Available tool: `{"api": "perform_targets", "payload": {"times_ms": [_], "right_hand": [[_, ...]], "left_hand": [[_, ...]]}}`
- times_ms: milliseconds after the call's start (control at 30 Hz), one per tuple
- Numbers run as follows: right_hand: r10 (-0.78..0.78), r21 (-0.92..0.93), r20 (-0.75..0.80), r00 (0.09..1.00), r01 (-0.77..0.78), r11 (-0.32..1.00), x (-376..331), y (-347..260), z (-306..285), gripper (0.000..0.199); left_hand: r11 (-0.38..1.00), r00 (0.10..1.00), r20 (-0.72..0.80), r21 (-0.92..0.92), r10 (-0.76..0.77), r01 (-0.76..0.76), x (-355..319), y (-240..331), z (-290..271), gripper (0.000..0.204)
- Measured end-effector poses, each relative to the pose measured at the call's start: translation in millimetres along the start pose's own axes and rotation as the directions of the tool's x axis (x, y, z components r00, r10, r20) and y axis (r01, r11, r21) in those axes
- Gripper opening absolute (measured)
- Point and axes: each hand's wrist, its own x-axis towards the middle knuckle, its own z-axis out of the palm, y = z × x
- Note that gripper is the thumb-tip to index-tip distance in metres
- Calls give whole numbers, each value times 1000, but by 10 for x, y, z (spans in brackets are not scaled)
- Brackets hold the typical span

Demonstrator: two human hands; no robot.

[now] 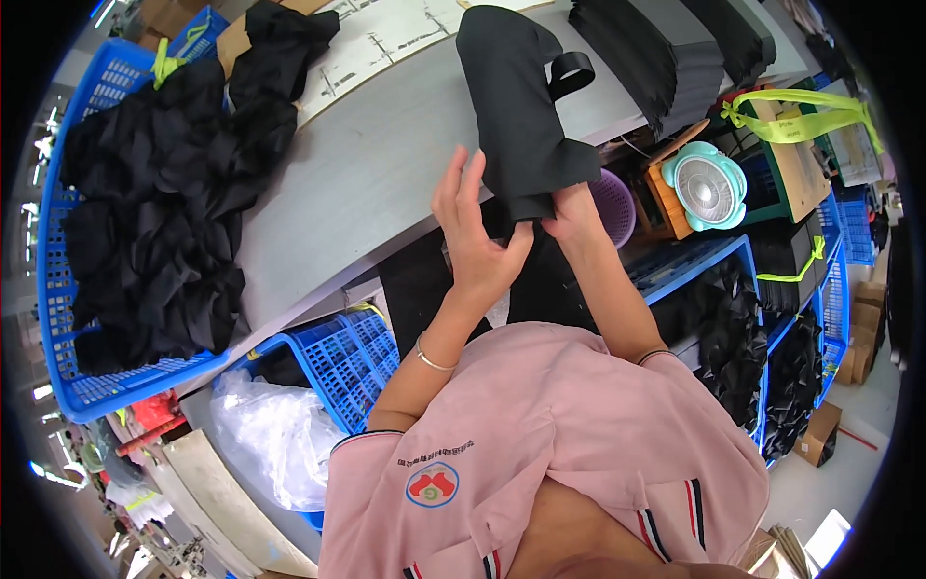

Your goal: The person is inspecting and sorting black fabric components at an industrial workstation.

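A long black fabric piece [511, 106] stretches from the grey table's far side over its near edge, toward my body. From its right side stands a black strap loop [572, 75]. My right hand [575, 214] is closed on the near right corner of this piece; its fingertips are partly hidden by the cloth. Beside the near left edge is my left hand [475, 232], its fingers stretched up and apart. The left thumb touches the piece's bottom edge.
The grey table [338, 183] carries stacked black sheets [641, 53] at the far right. A blue crate [72, 372] heaped with black cloth stands left. Another blue crate [352, 362] holds clear plastic. Right are a purple basket [613, 207], a teal fan [709, 188] and more crates.
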Motion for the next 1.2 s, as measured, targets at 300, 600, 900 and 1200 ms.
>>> {"api": "perform_targets", "payload": {"times_ms": [300, 600, 900, 1200], "right_hand": [[-28, 130, 203, 979, 2, 991, -110, 19, -89, 45], [112, 270, 88, 990, -132, 954, -146, 36, 13, 38], [148, 374, 212, 966, -220, 901, -75, 116, -5, 38], [14, 178, -129, 992, 10, 984, 31, 252, 39, 36]], "left_hand": [[972, 981, -152, -221, -117, 82, 71, 75, 117, 58], [960, 976, -157, -259, -148, 104, 50, 167, 124, 59], [944, 973, -144, -305, -180, 130, -11, 161, 151, 65], [918, 980, -139, -387, -145, 82, -99, 40, 89, 58]]}}
